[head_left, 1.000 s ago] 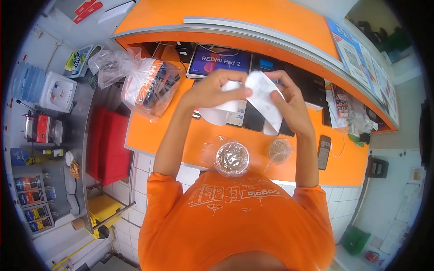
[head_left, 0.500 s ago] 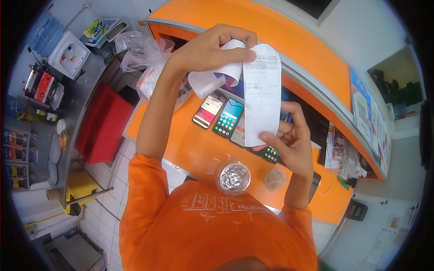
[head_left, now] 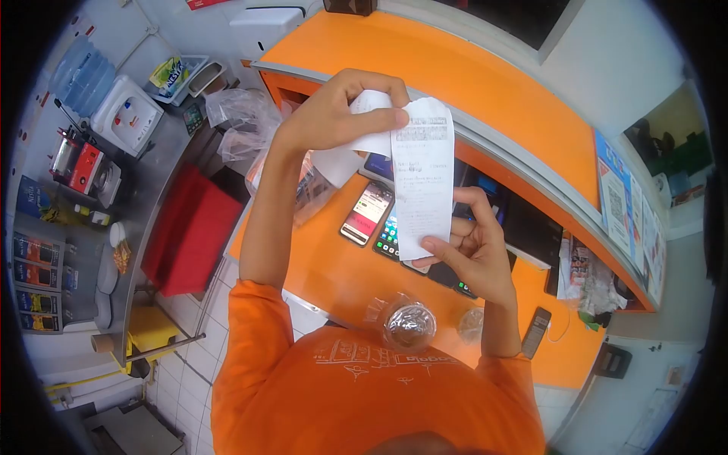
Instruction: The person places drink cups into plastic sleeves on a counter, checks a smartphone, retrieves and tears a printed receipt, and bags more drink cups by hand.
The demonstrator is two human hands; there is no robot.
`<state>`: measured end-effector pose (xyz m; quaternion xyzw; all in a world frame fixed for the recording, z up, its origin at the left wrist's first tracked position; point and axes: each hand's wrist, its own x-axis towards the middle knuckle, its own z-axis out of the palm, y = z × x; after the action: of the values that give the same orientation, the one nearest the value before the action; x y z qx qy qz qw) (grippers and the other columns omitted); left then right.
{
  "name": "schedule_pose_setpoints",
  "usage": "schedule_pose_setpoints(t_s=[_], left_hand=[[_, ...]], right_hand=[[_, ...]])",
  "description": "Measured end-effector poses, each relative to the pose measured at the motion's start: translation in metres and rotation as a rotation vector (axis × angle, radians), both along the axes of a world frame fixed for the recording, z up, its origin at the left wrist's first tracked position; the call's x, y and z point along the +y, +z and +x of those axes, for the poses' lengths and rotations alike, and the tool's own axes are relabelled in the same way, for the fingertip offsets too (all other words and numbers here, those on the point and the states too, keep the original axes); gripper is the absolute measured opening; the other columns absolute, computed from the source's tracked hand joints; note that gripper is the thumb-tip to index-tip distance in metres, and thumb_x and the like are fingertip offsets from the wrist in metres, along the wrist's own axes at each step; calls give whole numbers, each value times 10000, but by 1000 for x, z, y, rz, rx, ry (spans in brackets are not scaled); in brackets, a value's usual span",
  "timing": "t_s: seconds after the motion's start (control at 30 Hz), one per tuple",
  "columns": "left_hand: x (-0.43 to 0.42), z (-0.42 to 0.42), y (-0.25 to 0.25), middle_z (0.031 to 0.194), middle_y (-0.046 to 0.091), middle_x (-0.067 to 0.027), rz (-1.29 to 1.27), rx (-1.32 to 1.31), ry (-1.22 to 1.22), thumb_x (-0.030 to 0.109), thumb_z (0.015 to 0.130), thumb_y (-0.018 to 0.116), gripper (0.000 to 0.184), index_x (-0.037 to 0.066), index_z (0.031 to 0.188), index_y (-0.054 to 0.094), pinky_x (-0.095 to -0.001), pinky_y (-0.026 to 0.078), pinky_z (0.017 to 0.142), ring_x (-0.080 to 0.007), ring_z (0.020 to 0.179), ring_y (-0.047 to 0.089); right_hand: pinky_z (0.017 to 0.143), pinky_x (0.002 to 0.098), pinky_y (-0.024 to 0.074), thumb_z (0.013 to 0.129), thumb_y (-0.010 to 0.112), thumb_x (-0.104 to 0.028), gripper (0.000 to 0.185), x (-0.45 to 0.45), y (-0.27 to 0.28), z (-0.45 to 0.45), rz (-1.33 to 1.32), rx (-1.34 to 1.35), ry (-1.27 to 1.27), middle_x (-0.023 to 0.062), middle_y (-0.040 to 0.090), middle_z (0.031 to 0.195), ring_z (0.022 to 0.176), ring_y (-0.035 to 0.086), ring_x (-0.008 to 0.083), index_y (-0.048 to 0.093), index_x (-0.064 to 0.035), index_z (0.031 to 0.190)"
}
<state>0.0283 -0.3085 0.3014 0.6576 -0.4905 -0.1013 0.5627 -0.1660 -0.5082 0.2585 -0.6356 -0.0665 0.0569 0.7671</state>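
A long white printed receipt point(head_left: 423, 182) hangs upright before me over an orange counter point(head_left: 318, 265). My left hand point(head_left: 341, 110) pinches its upper left edge between thumb and fingers, together with another white paper point(head_left: 371, 129) behind. At the lower right, my right hand point(head_left: 478, 246) grips the bottom edge with the thumb in front. Several phones lie below the receipt, partly hidden by it: one has a white and red screen point(head_left: 368, 212), another a blue-green screen point(head_left: 387, 236). Nearest my body stands a clear plastic-wrapped round container point(head_left: 409, 324), with a second clear container point(head_left: 472, 324) beside it.
A raised orange shelf point(head_left: 425, 57) curves along the counter's back. Plastic bags point(head_left: 246, 114) bunch at its left end. A separate phone point(head_left: 536, 332) lies at right. On the left are a steel counter point(head_left: 144, 227), a red panel point(head_left: 186, 235) and a coffee grinder-like red machine point(head_left: 82, 163).
The view has shifted, so the surroundings sit lower and further right. Both hands still hold the receipt, now slightly left in view; the curled paper behind it shows less.
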Motion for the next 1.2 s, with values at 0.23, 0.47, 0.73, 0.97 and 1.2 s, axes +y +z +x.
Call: schedule_pose_setpoints(t_s=[0.23,0.47,0.73,0.97,1.2], left_hand=[[5,1,-2,817,637,8,63,5,43,162,888,704,135,34,873,665,-230,441,728,-68,790,571],[28,-4,-39,853,624,38,128,98,53,125,887,704,100,47,895,641,-228,460,743,-41,825,561],[46,-8,-58,789,637,8,120,98,107,207,875,715,175,41,890,663,-231,475,706,-66,765,592],[52,-1,-58,833,645,14,132,21,112,198,899,695,141,62,901,656,-223,465,709,-52,779,590],[48,15,-57,841,651,20,55,75,83,200,912,693,134,71,911,656,-221,466,706,-41,788,592]], right_hand=[[801,367,627,913,590,112,539,15,-12,2,72,39,12,230,660,1174,1033,681,286,312,-57,1344],[815,364,627,904,591,126,559,44,-29,-13,128,118,-26,243,653,1189,1059,674,295,315,-53,1355],[775,366,640,891,592,132,595,66,-38,-15,127,182,-81,251,673,1136,1018,694,305,289,-46,1371],[775,371,640,879,603,138,614,72,-38,-8,104,188,-91,256,672,1136,1014,696,311,291,-42,1376],[739,364,646,852,628,146,656,58,-32,9,70,135,-136,252,676,1114,989,704,290,303,-15,1399]])
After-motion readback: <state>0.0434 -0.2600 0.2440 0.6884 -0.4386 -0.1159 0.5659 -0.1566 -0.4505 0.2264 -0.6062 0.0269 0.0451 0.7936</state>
